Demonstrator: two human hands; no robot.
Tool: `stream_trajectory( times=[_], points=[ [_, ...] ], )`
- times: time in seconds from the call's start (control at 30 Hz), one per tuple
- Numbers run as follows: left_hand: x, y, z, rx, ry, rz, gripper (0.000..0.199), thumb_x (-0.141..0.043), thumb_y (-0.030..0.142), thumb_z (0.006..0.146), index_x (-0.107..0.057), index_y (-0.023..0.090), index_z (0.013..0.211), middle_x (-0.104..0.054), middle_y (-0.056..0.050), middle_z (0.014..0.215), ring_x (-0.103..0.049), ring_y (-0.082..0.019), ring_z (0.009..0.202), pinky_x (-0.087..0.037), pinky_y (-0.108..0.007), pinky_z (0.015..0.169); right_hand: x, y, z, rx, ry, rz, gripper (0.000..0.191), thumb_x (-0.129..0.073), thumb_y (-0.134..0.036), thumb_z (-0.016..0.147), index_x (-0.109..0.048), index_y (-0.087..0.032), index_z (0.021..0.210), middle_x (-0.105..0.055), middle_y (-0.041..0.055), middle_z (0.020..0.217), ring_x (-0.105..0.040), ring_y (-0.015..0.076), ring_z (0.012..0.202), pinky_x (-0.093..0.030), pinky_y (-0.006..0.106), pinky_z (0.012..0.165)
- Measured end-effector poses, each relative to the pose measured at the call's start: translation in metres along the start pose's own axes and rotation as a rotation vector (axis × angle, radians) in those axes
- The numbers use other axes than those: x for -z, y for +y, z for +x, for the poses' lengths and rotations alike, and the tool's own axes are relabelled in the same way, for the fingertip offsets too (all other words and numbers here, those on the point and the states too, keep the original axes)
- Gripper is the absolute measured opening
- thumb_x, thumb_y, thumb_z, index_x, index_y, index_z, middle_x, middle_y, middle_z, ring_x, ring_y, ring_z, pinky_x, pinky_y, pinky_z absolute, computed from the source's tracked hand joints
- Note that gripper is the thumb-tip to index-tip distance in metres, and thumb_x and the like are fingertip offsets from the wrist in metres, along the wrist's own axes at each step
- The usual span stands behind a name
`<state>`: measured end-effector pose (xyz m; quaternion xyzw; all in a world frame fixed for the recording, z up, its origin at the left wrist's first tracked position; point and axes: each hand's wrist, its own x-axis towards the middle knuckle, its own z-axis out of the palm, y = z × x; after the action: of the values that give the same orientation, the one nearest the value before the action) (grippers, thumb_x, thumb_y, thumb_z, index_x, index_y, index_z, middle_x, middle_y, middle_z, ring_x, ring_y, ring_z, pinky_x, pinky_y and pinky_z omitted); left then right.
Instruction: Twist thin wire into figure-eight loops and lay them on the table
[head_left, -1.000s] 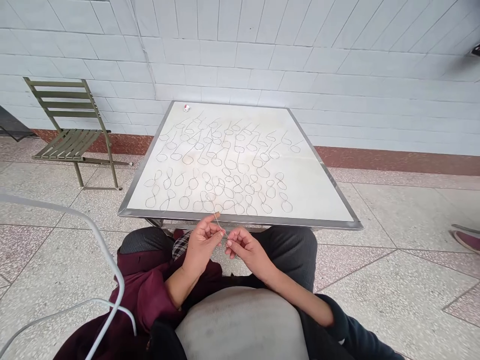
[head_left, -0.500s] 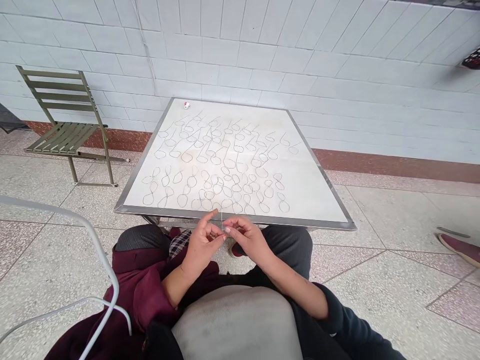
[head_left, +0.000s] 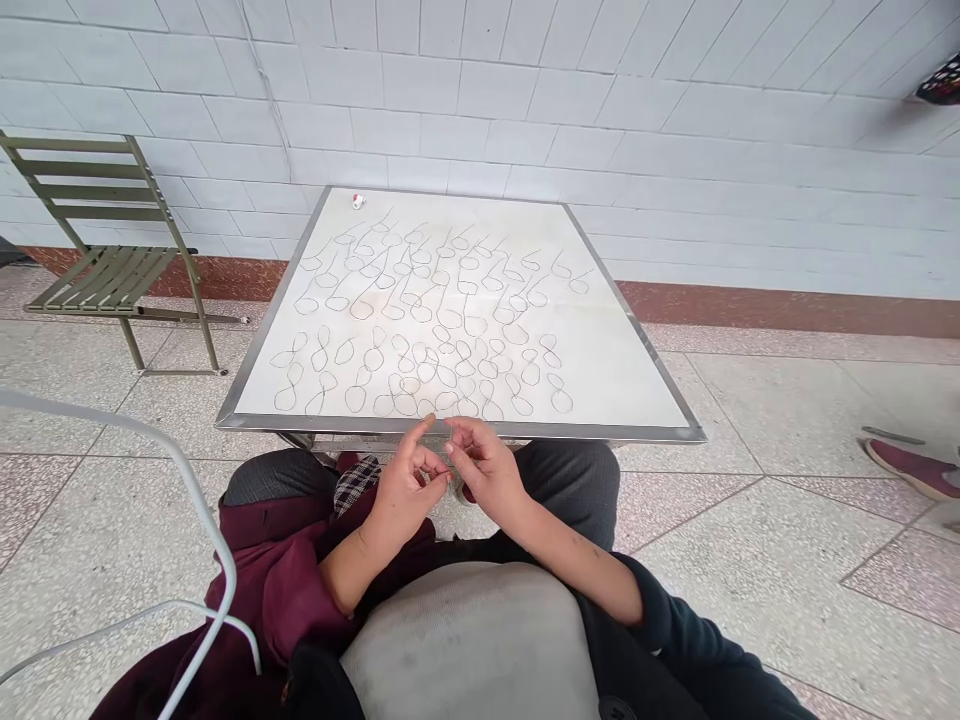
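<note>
Covering the torso nearest the camera is a light grey top (head_left: 472,640), with a maroon sleeve (head_left: 296,590) on the left arm and a dark sleeve (head_left: 682,630) on the right. A pale tube (head_left: 227,580) curves in at the left. Just short of the surface's near edge, left of its middle, the two hands nearly meet above dark trousers (head_left: 574,490). The left hand (head_left: 400,492) pinches with the thumb and a bent finger, its index finger raised towards the edge. The right hand (head_left: 491,482) grips a thin strand (head_left: 451,434) between thumb and fingertips. That strand stands roughly upright between the hands, hair-fine and straight where it shows; its lower end seems to reach the left fingertips, but whether they grasp it cannot be told.

On the white table (head_left: 622,375), framed in grey metal, dark thin figure-eight pieces (head_left: 556,388) lie in uneven rows along the near edge, from close to the left corner to well short of the right one, some overlapping. Farther back lie single loops with straight tails (head_left: 579,293), mostly slanting towards the far edge. A small white-and-red object (head_left: 358,202) sits by the far left corner, any marking on it too small to read. Beyond the left edge stands an olive slatted chair (head_left: 109,278); behind the far edge rises a pale tiled wall (head_left: 675,180).
</note>
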<state>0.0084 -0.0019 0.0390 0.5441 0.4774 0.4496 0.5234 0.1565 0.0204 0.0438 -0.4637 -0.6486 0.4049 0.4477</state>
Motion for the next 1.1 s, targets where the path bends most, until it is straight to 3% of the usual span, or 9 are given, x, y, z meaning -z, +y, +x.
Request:
stream_trajectory(
  times=[0.33,0.57,0.77,0.97,1.1],
  points=[
    [-0.003,0.006,0.0,0.023,-0.001,0.045,0.076,-0.062,0.014,0.077,-0.031,0.022,0.146,-0.061,0.004,0.073,-0.049,-0.01,0.06,-0.041,-0.024,0.062,0.003,0.0,-0.002,0.181,0.0,-0.249,0.032,-0.045,-0.02,0.094,-0.054,-0.027,0.123,-0.055,0.0047,0.088,-0.055,0.0177,0.08,-0.051,0.033,0.072],
    [-0.004,0.007,0.0,0.115,-0.022,-0.017,0.083,-0.064,0.015,0.073,-0.026,0.019,0.147,-0.06,0.004,0.07,-0.052,-0.011,0.06,-0.041,-0.024,0.061,0.008,0.007,-0.003,0.299,-0.083,-0.336,0.037,-0.042,-0.01,0.091,-0.059,-0.028,0.119,-0.056,0.0065,0.099,-0.058,0.0178,0.092,-0.052,0.032,0.075],
    [-0.004,0.004,0.0,0.14,-0.032,-0.013,0.087,-0.065,0.014,0.072,-0.024,0.021,0.149,-0.06,0.005,0.069,-0.052,-0.01,0.059,-0.041,-0.024,0.06,0.016,0.006,-0.002,0.342,-0.174,-0.484,0.037,-0.041,-0.007,0.087,-0.061,-0.025,0.113,-0.057,0.0083,0.107,-0.059,0.017,0.084,-0.051,0.03,0.067],
    [-0.004,-0.006,0.003,0.114,-0.051,0.073,0.075,-0.063,0.012,0.07,-0.041,0.021,0.141,-0.06,0.005,0.067,-0.044,-0.009,0.051,-0.038,-0.024,0.054,0.016,0.004,-0.002,0.333,-0.221,-0.53,0.032,-0.041,-0.008,0.086,-0.065,-0.024,0.101,-0.059,0.0077,0.103,-0.057,0.0193,0.087,-0.05,0.03,0.067],
    [-0.003,-0.01,0.004,0.108,-0.059,0.131,0.073,-0.062,0.011,0.068,-0.046,0.02,0.139,-0.061,0.005,0.066,-0.041,-0.009,0.049,-0.037,-0.025,0.053,0.013,0.006,-0.003,0.319,-0.22,-0.5,0.035,-0.04,-0.008,0.087,-0.064,-0.024,0.107,-0.058,0.0084,0.1,-0.057,0.0196,0.086,-0.051,0.032,0.07]
  ],
)
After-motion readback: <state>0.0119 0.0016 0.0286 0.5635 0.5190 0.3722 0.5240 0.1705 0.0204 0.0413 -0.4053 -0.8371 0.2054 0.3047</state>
